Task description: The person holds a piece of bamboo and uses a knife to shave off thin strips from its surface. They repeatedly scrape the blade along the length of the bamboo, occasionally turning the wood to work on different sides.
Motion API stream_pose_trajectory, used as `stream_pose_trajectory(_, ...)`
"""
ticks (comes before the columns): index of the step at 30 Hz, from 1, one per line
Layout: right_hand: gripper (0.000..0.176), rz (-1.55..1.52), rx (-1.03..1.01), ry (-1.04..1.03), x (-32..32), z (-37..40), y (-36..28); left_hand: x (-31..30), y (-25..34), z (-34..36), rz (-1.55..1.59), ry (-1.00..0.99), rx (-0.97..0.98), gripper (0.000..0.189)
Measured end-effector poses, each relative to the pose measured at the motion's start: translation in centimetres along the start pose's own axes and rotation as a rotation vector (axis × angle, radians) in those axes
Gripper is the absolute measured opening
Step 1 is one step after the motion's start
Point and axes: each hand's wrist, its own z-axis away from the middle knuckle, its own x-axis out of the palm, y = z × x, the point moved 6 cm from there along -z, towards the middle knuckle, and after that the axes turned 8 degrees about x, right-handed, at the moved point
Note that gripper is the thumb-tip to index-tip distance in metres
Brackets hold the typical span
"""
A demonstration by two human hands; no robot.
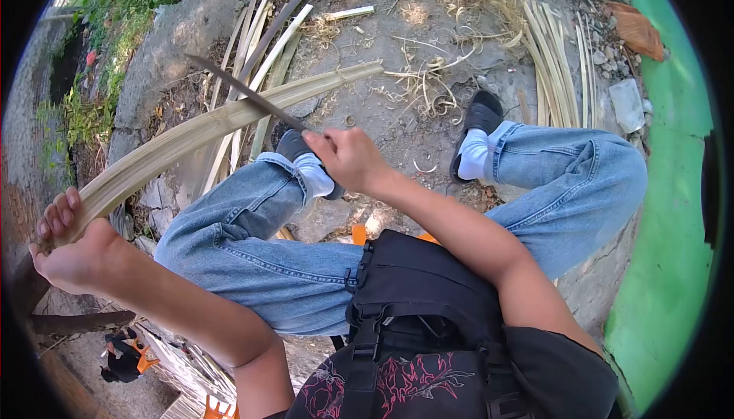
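Note:
My left hand is closed round the near end of a long, pale bamboo strip at the far left. The strip slants up to the right across the view and has a joint ring along its length. In my right hand, at the centre, is the handle of a knife, mostly hidden by the fingers. Its long, narrow, dark blade points up to the left and crosses over the strip, seemingly resting against it.
Split bamboo strips lie beyond my left foot, and another bundle lies at upper right. Curled shavings litter the ground. A green wall runs down the right side. A black bag sits at my lap. Another person shows at lower left.

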Motion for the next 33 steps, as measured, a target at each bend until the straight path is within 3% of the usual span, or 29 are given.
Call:
stream_pose_trajectory(2,0.077,0.114,0.493,0.095,-1.7,-2.5,13.4,0.4,0.5,0.5,-0.024,0.023,0.009,0.026)
stream_pose_trajectory(3,0.081,0.226,0.595,0.242,-3.9,-3.1,19.5,0.2,0.5,0.7,-0.013,0.038,0.017,0.027)
stream_pose_trajectory(6,0.080,0.176,0.610,0.311,-3.6,-2.8,20.2,1.8,1.0,0.9,0.046,0.023,0.039,0.027)
stream_pose_trajectory(9,0.075,-0.018,0.394,0.128,-2.1,-3.5,7.4,1.4,0.8,0.9,0.016,0.034,0.029,0.027)
stream_pose_trajectory(12,0.072,-0.117,0.164,-0.003,-1.0,-2.3,-0.2,1.3,0.7,0.9,0.001,0.016,0.020,0.026)
stream_pose_trajectory(15,0.071,-0.136,0.049,0.031,-1.2,-1.7,0.4,-0.1,0.0,-0.3,0.059,0.004,-0.019,0.023)
stream_pose_trajectory(16,0.071,-0.023,0.138,0.010,-1.2,-2.7,4.2,-0.4,-0.2,-0.6,0.043,0.019,-0.027,0.023)
stream_pose_trajectory(18,0.073,0.040,0.532,0.128,-2.5,-4.5,14.4,-0.7,-0.6,-0.7,0.020,0.054,-0.030,0.022)
stream_pose_trajectory(20,0.077,0.210,0.601,0.265,-5.1,-5.2,22.8,-0.8,-0.8,-0.6,-0.007,0.093,-0.023,0.021)
stream_pose_trajectory(23,0.078,0.154,0.623,0.163,-5.6,-5.0,17.8,0.6,0.1,0.4,0.016,0.070,-0.010,0.020)
stream_pose_trajectory(26,0.076,0.078,0.256,-0.015,-3.2,-4.5,7.5,0.0,-0.5,-0.6,0.035,0.026,-0.044,0.019)
stream_pose_trajectory(29,0.076,0.075,0.087,0.006,-2.2,-3.6,4.3,-1.3,-1.3,-2.1,0.074,-0.074,-0.075,0.018)
stream_pose_trajectory(32,0.076,0.071,0.446,0.136,-3.1,-4.4,17.1,-0.9,-1.1,-1.0,-0.011,0.040,-0.025,0.017)
stream_pose_trajectory(33,0.076,0.100,0.448,0.177,-3.3,-4.8,18.2,-0.8,-0.9,-0.9,-0.004,0.039,-0.020,0.017)
